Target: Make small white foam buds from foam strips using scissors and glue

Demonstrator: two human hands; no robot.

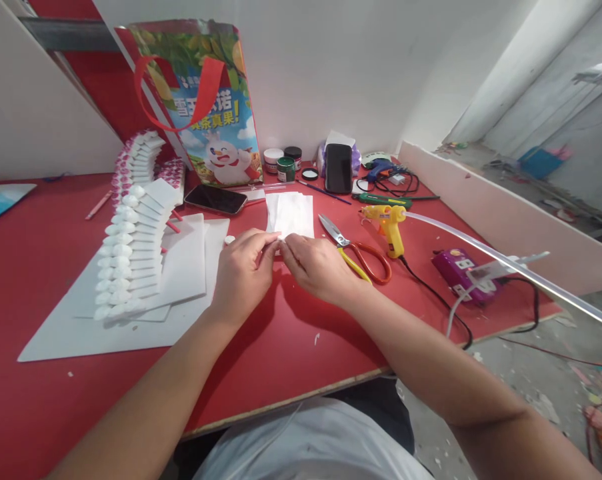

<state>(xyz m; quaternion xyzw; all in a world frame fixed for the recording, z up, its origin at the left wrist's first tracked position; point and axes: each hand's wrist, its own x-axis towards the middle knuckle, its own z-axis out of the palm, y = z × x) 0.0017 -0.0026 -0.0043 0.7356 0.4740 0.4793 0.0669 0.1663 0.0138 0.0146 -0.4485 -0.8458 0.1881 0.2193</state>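
Pinching a small white piece (280, 239) over the red table (275, 363)

From where I stand, the left hand (245, 270) and the right hand (317, 265) meet at the near edge of the white sheets (291, 212), fingertips bunched together and clamped on that scrap between them. Using both hands probably steadies something so slight, and holding it low, close to the sheets, looks like a way to work with little reach.

The shears (335, 231) lie just beyond the right hand, seemingly for an easy grab. Farther right, the yellow glue gun (393, 235) points its nozzle inward, perhaps so the long clear glue stick (561, 291) can trail off toward the table's edge without crossing the hands. On the left, a fanned row of white-tipped strips (123, 252) rests on pale boards (188, 263), likely set aside there to leave the middle free.

Plenty escapes me. The fingers cover most of the piece, so I can't tell its shape or material, nor whether it touches the sheets. The right hand and forearm cut off the end of the shears' yellow handle. Behind the fan, a magenta-and-white bundle (131, 167) is partly blocked, and the glue stick runs out of sight at the right.
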